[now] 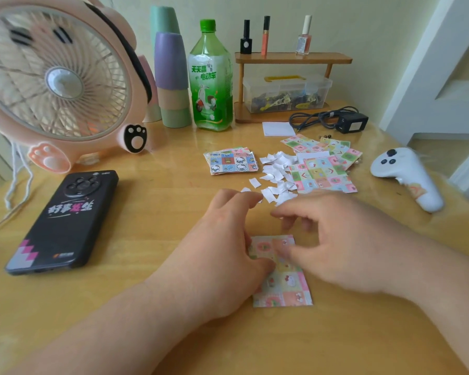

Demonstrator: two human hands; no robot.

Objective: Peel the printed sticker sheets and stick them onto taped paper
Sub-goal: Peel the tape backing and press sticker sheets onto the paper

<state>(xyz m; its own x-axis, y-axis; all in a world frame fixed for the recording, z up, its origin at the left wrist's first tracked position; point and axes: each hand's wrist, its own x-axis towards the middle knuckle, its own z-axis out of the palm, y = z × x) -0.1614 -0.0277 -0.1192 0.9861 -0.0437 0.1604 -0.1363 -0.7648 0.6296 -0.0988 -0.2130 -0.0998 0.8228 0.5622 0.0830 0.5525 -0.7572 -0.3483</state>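
Pastel sticker sheet on table — left hand, right hand, thumbs touching it

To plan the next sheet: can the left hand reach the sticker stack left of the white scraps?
Probably yes: only bare table lies between the left hand and the stack.

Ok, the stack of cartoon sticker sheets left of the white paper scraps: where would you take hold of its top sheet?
Probably its near-left corner, coming from the near left. The sticker sheet stack lies flat and slightly fanned, so only a corner lifts for a pinch; white paper scraps crowd its right edge, while bare table borders that corner.
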